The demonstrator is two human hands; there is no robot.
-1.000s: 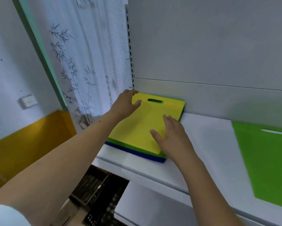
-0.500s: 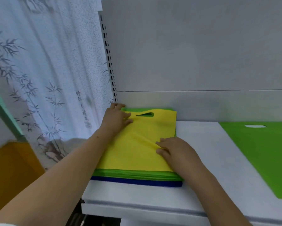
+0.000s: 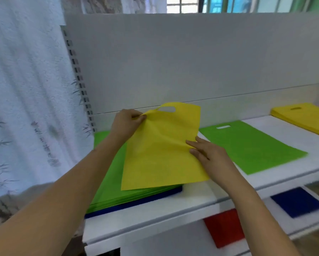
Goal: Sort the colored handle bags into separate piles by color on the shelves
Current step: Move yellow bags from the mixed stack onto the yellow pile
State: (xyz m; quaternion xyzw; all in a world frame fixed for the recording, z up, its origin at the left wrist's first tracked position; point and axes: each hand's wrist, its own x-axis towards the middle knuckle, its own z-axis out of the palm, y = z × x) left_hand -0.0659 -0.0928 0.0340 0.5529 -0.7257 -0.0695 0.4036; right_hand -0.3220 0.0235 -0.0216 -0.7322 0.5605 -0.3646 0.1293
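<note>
Yellow bag [image 3: 160,156] | handle end away | long axis front-back | both hands pinching

plain yellow handle bag [image 3: 162,154], green bag stack [image 3: 108,183] over dark blue, white shelf [image 3: 173,213], red bag [image 3: 225,228] below, white curtain with grey bamboo print [image 3: 25,108]

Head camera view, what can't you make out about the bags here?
- Mixed stack, head view: the lifted yellow bag and both arms hide much of it; bag count unreadable.
- Yellow pile: cut off by the right edge.
- Red bag and blue bag: partly hidden under the upper shelf, blurred.
</note>
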